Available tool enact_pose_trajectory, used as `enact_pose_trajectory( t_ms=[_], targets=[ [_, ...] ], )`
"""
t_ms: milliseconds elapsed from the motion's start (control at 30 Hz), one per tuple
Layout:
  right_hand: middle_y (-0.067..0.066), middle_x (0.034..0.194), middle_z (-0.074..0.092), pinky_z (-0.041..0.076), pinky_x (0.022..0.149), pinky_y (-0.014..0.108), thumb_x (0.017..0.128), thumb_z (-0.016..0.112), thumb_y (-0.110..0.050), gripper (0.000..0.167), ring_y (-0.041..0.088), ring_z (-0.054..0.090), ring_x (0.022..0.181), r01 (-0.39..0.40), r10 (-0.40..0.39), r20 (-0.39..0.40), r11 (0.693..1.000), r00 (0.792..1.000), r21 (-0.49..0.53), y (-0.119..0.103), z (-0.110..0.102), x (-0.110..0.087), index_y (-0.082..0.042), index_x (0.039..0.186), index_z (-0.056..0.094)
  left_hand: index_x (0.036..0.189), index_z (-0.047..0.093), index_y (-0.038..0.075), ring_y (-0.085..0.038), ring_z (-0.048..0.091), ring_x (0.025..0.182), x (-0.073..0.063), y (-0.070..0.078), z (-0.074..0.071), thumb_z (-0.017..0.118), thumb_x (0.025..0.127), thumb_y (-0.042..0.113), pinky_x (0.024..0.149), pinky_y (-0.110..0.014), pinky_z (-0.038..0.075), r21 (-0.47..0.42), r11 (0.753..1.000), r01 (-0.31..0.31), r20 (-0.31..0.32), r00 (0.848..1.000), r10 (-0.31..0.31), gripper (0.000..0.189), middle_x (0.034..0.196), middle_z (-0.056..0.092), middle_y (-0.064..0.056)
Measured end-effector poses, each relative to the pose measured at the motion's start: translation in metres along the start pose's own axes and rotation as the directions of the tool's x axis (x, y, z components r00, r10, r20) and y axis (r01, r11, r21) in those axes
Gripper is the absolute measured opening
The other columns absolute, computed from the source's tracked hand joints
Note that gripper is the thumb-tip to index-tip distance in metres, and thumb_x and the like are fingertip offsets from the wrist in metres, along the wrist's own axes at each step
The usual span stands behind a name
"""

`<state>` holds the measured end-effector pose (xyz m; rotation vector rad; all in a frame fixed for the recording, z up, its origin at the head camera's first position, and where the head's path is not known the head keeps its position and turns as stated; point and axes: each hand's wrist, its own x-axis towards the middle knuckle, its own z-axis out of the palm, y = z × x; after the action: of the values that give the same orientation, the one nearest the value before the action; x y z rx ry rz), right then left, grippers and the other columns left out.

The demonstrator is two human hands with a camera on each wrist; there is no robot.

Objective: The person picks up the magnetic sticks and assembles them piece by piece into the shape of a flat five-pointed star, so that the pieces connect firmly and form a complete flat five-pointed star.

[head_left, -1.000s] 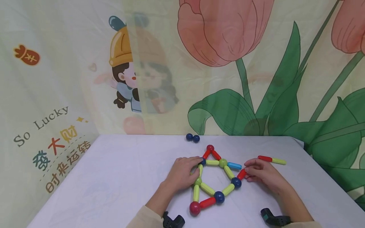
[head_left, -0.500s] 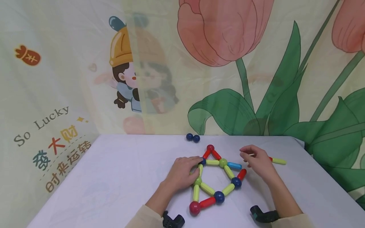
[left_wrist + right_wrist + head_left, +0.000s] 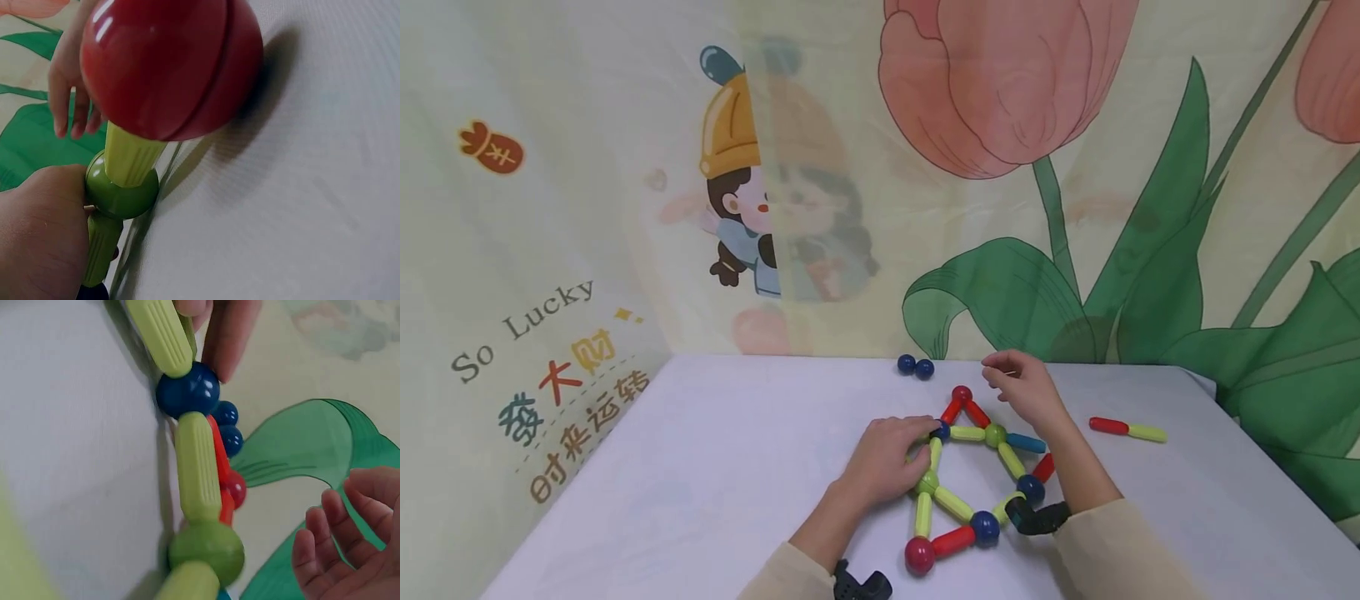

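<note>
On the table, green, red and blue magnetic rods and balls join into a ring-shaped frame [image 3: 953,503] with pointed corners. My left hand [image 3: 887,460] holds its left side, with the fingers at a blue ball [image 3: 189,389] and the thumb by a green ball [image 3: 122,184]. A red ball [image 3: 172,69] looms close in the left wrist view. My right hand [image 3: 1021,385] hovers beyond the frame with loosely bent fingers and holds nothing. It is right of two loose blue balls [image 3: 915,367] near the back edge. In the right wrist view its fingers are apart.
A red rod [image 3: 1108,426] and a yellow-green rod [image 3: 1147,433] lie end to end at the right. The white table [image 3: 737,467] meets a printed cloth backdrop [image 3: 827,167] behind. My right wrist's black camera [image 3: 1037,515] overlaps the frame's right side in the head view.
My right hand has left the red rod at the frame's right and moved up and left toward the loose blue balls. My left hand stays put. The head view has shifted slightly.
</note>
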<state>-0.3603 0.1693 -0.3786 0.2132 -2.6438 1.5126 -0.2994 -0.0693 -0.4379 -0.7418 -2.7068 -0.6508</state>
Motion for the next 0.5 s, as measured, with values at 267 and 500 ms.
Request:
enact_pose_trajectory(
  t_ms=[267,500],
  targets=[
    [0.019,0.125,0.067,0.059,0.093,0.042,0.100,0.065,-0.019,0.032,0.035,0.063,0.114,0.081,-0.078,0.037,0.993,0.996,-0.080,-0.008,0.036,0.031,-0.003,0.128,0.065,0.132,0.071,0.018,-0.017,0.067,0.122,0.000,-0.004,0.000,0.056,0.099,0.024,0.102,-0.039,0.054,-0.024,0.998,0.052,-0.032,0.998,-0.053,0.037,0.132,0.072,0.005],
    [0.021,0.127,0.067,0.052,0.105,0.052,0.098,0.066,-0.017,0.034,0.039,0.058,0.124,0.090,-0.075,0.087,0.978,0.993,-0.190,-0.005,0.051,0.050,-0.002,0.129,0.064,0.122,0.076,0.016,-0.015,0.069,0.117,0.000,-0.005,0.004,0.056,0.098,0.018,0.101,-0.035,0.056,-0.084,0.991,0.100,-0.103,0.989,-0.108,0.031,0.123,0.075,0.004]
  ],
)
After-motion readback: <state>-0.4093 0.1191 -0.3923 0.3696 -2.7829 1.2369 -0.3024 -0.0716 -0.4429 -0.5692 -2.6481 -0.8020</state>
